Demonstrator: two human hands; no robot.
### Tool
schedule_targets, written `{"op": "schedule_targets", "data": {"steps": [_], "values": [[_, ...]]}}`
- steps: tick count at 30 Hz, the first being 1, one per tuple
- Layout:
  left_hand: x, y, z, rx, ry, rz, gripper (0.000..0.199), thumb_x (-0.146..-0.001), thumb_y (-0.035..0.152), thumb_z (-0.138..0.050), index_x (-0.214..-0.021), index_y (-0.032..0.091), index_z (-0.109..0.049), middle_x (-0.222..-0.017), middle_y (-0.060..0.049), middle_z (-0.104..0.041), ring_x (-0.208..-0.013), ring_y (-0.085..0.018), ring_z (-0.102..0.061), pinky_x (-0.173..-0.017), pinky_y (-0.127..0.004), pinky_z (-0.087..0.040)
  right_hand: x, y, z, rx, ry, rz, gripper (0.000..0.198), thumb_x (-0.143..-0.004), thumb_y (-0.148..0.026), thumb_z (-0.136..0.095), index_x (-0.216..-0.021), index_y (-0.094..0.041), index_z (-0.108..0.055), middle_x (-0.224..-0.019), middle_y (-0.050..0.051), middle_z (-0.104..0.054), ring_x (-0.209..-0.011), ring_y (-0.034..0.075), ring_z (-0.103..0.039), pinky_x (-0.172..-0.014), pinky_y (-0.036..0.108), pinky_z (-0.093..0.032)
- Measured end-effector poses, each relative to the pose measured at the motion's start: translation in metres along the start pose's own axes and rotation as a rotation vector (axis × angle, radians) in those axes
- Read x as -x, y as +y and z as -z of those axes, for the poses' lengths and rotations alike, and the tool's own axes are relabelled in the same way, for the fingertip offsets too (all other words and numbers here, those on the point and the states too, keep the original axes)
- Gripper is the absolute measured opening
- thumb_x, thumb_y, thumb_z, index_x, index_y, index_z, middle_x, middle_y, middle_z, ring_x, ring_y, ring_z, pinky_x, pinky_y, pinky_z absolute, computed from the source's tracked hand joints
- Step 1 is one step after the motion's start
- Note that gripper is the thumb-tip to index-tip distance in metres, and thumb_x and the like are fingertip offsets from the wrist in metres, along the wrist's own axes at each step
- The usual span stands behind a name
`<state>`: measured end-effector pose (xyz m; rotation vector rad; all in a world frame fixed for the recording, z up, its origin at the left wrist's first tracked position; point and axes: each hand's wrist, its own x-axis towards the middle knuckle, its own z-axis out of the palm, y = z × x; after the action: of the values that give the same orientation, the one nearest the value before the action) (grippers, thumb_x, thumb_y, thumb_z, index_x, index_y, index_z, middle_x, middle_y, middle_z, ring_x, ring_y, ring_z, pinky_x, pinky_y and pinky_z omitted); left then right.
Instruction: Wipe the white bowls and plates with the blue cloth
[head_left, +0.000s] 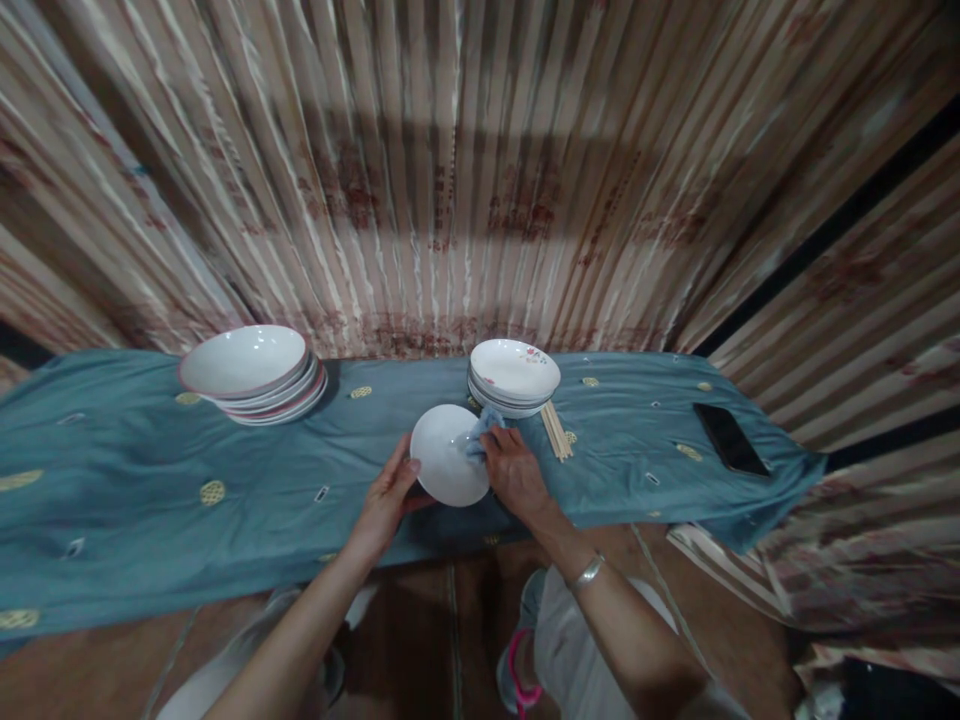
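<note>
A white plate (448, 462) is held above the near side of the cloth-covered table. My left hand (388, 490) grips its left edge, thumb on the upper face and fingers beneath. In my right hand (514, 468) a light blue cloth (486, 430) is bunched and pressed against the plate's right side. Just behind the plate stands a stack of white plates (516, 370); the top one bears red flowers. Several wooden chopsticks (556, 432) lie right of that stack, close to my right hand.
Farther left, a stack of white bowls with red rims (251, 362) leans unevenly. A black phone (729, 438) lies toward the right end of the teal tablecloth (262, 460). Pleated curtains (465, 180) hang right behind the table and along its right side.
</note>
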<state>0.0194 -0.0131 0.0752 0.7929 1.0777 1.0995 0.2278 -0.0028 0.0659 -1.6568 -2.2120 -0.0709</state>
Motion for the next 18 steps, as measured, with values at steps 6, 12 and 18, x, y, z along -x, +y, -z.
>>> {"op": "schedule_targets", "data": {"steps": [6, 12, 18], "values": [[-0.001, 0.002, -0.004, 0.005, 0.025, 0.0, 0.073, -0.07, 0.049, -0.074, -0.136, 0.029, -0.053, -0.143, -0.007, -0.051, -0.121, -0.031, -0.056, -0.075, -0.036, -0.061, 0.021, -0.014, 0.008, -0.01, -0.067, 0.063, 0.017, -0.085, -0.008, -0.051, -0.093, -0.013, -0.065, -0.107, 0.013, -0.062, -0.1, 0.025, -0.053, -0.093, 0.038, -0.044], [-0.002, 0.0, -0.003, -0.077, 0.007, -0.043, 0.066, -0.073, 0.05, -0.071, -0.134, 0.029, -0.055, -0.146, -0.005, -0.049, -0.12, -0.03, -0.056, -0.071, -0.03, -0.061, 0.035, -0.032, 0.011, -0.189, -0.106, 0.115, 0.022, -0.082, -0.006, -0.05, -0.092, -0.016, -0.067, -0.1, 0.01, -0.067, -0.097, 0.022, -0.058, -0.093, 0.035, -0.046], [-0.001, -0.001, -0.004, -0.099, -0.015, -0.047, 0.065, -0.075, 0.05, -0.069, -0.134, 0.028, -0.055, -0.142, -0.006, -0.053, -0.119, -0.031, -0.058, -0.072, -0.031, -0.061, 0.027, -0.044, 0.007, -0.558, -0.099, 0.063, 0.034, -0.083, -0.007, -0.049, -0.109, -0.021, -0.066, -0.113, 0.006, -0.068, -0.108, 0.018, -0.061, -0.095, 0.032, -0.047]]}}
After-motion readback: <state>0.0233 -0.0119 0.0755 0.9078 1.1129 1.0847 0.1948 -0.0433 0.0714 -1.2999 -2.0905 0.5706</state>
